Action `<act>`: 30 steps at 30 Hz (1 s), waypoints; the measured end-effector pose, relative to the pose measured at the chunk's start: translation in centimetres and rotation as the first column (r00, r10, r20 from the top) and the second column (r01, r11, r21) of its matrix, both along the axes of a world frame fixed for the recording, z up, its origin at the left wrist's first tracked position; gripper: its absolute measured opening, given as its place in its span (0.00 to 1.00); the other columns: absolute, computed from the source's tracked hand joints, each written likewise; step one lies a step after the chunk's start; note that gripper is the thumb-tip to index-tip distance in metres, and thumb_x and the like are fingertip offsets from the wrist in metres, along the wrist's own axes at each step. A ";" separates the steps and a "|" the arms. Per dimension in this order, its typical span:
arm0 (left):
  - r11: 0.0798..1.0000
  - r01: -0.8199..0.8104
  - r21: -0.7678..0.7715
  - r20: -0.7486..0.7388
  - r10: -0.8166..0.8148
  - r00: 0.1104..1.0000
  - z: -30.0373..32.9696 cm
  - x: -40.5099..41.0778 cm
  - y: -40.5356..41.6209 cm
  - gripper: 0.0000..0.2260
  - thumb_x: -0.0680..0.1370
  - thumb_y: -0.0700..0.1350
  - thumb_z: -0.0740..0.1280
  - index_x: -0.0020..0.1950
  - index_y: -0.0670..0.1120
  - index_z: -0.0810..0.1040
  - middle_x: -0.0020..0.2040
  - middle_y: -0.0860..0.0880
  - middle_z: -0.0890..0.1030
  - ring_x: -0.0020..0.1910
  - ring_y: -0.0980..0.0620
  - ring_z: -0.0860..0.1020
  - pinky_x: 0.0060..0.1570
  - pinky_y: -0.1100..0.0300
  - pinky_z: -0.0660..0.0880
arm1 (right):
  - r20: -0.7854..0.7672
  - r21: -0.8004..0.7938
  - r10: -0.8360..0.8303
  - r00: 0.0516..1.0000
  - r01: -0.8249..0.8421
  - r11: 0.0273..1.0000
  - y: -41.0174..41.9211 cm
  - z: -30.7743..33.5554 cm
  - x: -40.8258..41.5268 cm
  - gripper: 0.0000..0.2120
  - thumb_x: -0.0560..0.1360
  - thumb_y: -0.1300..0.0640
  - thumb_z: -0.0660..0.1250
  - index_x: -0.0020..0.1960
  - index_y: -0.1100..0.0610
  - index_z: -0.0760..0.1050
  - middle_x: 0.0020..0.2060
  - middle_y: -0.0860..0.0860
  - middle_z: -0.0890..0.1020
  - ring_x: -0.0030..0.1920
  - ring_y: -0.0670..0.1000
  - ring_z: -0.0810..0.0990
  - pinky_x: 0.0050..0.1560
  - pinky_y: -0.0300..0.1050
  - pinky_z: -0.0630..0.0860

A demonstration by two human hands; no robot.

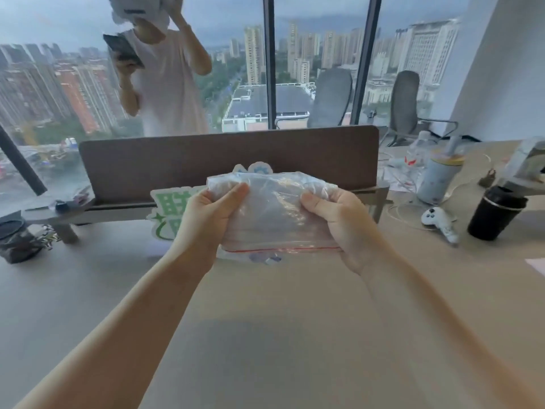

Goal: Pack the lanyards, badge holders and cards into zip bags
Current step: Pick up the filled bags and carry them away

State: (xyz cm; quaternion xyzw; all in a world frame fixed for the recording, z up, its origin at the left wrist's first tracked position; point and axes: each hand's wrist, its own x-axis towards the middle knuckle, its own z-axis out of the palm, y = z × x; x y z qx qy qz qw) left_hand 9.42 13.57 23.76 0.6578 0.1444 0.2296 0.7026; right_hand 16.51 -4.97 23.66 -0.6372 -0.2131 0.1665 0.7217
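Observation:
A clear zip bag with a red seal line along its near edge is held up above the desk between both hands. My left hand grips its left side, thumb on top. My right hand grips its right side the same way. The bag's plastic is crumpled and what is inside is too blurred to tell. Under the bag, partly hidden, lies a white and green cut-out sign and a small blue and white piece shows just below the seal.
A brown divider panel stands behind the bag. Black bags and clutter sit at the far left. To the right are a white controller, a black cup, a pale tumbler and cables. A person's reflection shows in the window.

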 end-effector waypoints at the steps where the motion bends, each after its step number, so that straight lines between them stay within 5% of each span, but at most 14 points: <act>1: 1.000 0.021 0.000 0.002 -0.021 1.000 1.9 1.0 -0.8 0.09 0.73 0.49 0.73 0.44 0.44 0.84 0.44 0.43 0.86 0.43 0.47 0.83 0.54 0.44 0.79 | -0.003 -0.010 -0.036 0.999 0.036 0.999 -0.8 1.8 0.6 0.11 0.79 0.60 0.64 0.41 0.57 0.81 0.33 0.48 0.85 0.35 0.46 0.83 0.37 0.37 0.77; 6: 0.993 0.116 0.009 0.000 -0.116 0.993 10.1 4.5 -5.5 0.08 0.73 0.49 0.73 0.35 0.49 0.83 0.37 0.46 0.84 0.37 0.49 0.82 0.48 0.46 0.79 | -0.040 -0.007 -0.220 0.975 0.219 0.976 -5.7 9.4 2.0 0.09 0.77 0.58 0.67 0.44 0.62 0.82 0.40 0.57 0.85 0.42 0.55 0.83 0.49 0.51 0.78; 14: 0.928 0.372 -0.033 -0.018 -0.372 0.928 13.6 8.4 -17.8 0.07 0.72 0.48 0.73 0.34 0.50 0.83 0.38 0.44 0.82 0.39 0.46 0.80 0.51 0.43 0.78 | -0.166 0.037 -0.486 0.858 0.498 0.866 -17.8 13.0 1.0 0.11 0.77 0.61 0.67 0.53 0.69 0.80 0.44 0.61 0.84 0.44 0.58 0.81 0.51 0.52 0.77; 21: 0.860 0.508 -0.055 -0.002 -0.508 0.861 13.3 9.5 -35.0 0.07 0.74 0.47 0.72 0.37 0.45 0.81 0.32 0.49 0.81 0.33 0.52 0.79 0.38 0.57 0.76 | -0.141 -0.027 -0.636 0.759 0.639 0.769 -34.7 13.3 -0.4 0.06 0.76 0.59 0.69 0.45 0.58 0.85 0.46 0.62 0.86 0.50 0.65 0.84 0.57 0.61 0.77; 30: 0.848 0.518 -0.111 -0.054 -0.525 0.849 13.3 10.9 -56.7 0.09 0.73 0.48 0.73 0.39 0.43 0.81 0.37 0.43 0.81 0.38 0.45 0.78 0.41 0.53 0.75 | -0.059 -0.129 -0.668 0.742 0.658 0.742 -56.4 14.6 -0.3 0.07 0.77 0.57 0.68 0.51 0.55 0.83 0.46 0.56 0.87 0.50 0.59 0.85 0.54 0.57 0.80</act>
